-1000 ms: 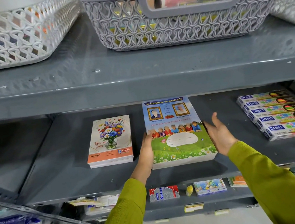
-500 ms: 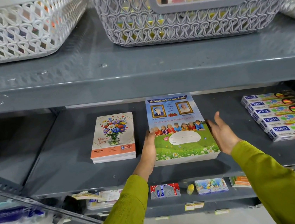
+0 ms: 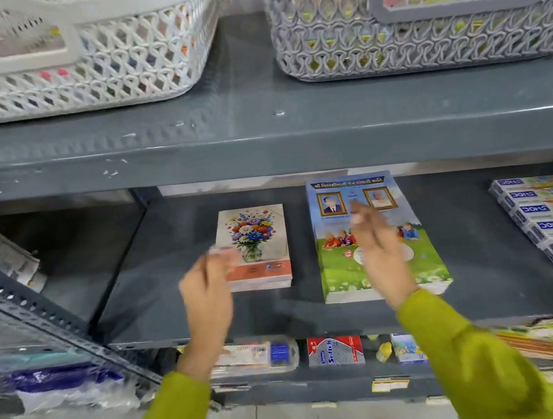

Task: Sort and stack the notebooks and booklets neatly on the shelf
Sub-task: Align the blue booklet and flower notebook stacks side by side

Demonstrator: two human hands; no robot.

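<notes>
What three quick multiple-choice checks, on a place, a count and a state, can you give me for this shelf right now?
1. The small floral-cover notebook stack lies:
A. left of the large blue-and-green booklet stack
B. on top of it
C. in the grey lattice basket

2. Plastic baskets on the upper shelf:
A. none
B. two
C. five

3. The left hand and right hand:
A. both empty
B. carrying a basket
C. lifting a booklet

Answers: 1 A, the stacks sit apart side by side. 2 B, white lattice basket and grey one. 3 A, fingers hold nothing.
</notes>
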